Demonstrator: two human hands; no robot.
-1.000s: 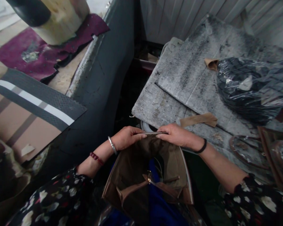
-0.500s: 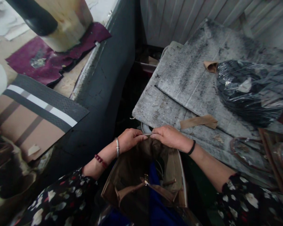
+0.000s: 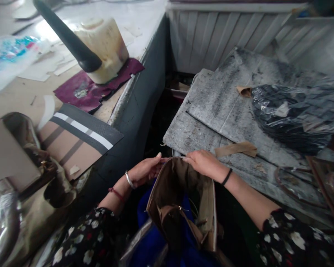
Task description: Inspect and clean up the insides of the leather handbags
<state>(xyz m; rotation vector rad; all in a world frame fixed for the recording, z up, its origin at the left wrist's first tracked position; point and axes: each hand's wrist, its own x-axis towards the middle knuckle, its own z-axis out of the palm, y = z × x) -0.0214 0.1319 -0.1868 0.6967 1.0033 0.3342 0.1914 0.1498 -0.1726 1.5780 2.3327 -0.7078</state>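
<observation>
A brown bag [image 3: 180,200] with its mouth open stands in my lap, over blue fabric [image 3: 153,237]. My left hand [image 3: 146,170] lies against the bag's left rim, fingers stretched along it, a silver bangle and a red bead bracelet on the wrist. My right hand [image 3: 204,163] pinches the far rim of the bag with fingers curled, a black band on its wrist. Inside the bag I see a strap and a small metal fitting [image 3: 179,208]. Both sleeves are dark with a flower print.
A grey, smudged board [image 3: 222,100] lies to the right with tan scraps [image 3: 236,148] and a black plastic-wrapped bundle [image 3: 292,111]. To the left, a worktable holds a striped panel [image 3: 80,131], a maroon piece [image 3: 94,89], a cream canister [image 3: 105,44] and a black handle [image 3: 66,37].
The view has tilted up and shifted left. My hands have drawn the bag's rim closer together, narrowing its mouth, and my left fingers have gone from a pinch to lying stretched along the rim.
</observation>
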